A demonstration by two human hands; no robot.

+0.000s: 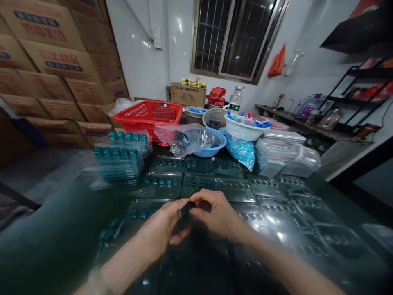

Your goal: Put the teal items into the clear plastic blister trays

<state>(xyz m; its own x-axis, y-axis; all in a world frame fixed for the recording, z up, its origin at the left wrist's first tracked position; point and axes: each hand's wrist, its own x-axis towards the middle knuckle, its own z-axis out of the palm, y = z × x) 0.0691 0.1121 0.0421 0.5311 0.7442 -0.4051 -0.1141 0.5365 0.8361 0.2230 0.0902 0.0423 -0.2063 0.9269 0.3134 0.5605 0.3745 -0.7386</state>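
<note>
My left hand (167, 221) and my right hand (213, 211) meet over the middle of the table, fingertips nearly touching. The right fingers are pinched together. The left fingers are curled, with thumb and forefinger close to the right fingertips. Something small and dark seems to lie between them, too blurred to name. Beneath and around the hands, clear plastic trays (236, 189) with small moulded cavities lie in rows. Teal pieces (162, 181) sit in the cavities of the left-hand trays. Farther left rises a stack of clear trays holding teal pieces (118, 164).
Behind the trays stand a red basket (150, 112), a blue basin (211, 151) with plastic bags, and a white basin (242, 129) with blue items. A bag of small blue pieces (241, 149) and stacked clear packs (276, 155) are to the right. Cardboard boxes (58, 61) fill the left.
</note>
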